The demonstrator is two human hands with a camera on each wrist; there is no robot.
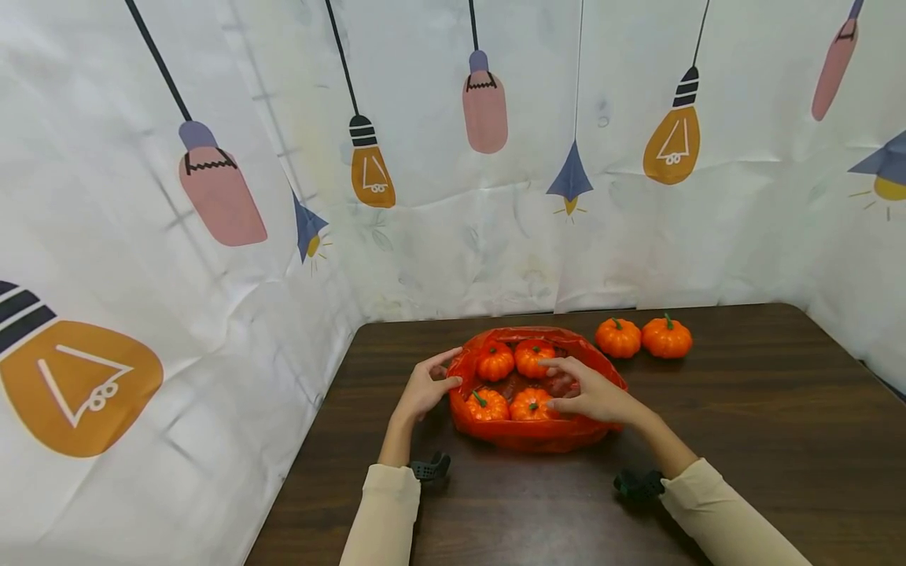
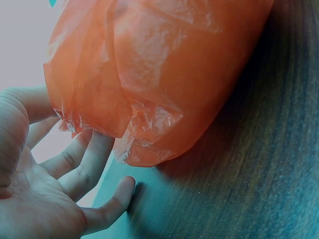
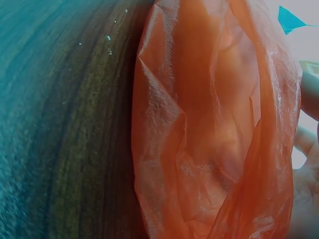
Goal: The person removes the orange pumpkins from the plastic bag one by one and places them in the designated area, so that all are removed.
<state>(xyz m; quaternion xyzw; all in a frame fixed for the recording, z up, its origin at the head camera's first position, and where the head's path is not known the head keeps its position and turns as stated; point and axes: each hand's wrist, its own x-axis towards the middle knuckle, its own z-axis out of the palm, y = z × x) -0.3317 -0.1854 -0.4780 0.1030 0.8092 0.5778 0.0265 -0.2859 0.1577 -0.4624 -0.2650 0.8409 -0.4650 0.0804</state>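
I guess I'm filling the red bag [image 1: 538, 439] with pumpkins [image 1: 489, 406]. My left hand [image 1: 426, 385] touches it, grip unclear; my right hand [image 1: 593, 395] is wide. Two outside pumpkins [image 1: 666, 338] probably come next.

Both sleeved forearms [image 1: 385, 503] stretched forward, left hand [image 1: 422, 388] — fingers [image 2: 85, 172] spread apart, right hand [image 1: 593, 392] — fingers loosely bent

Plain cream long sleeves [image 1: 384, 503], dark wrist straps [image 1: 432, 469], the left one dotted with holes, bare hands [image 1: 423, 387]
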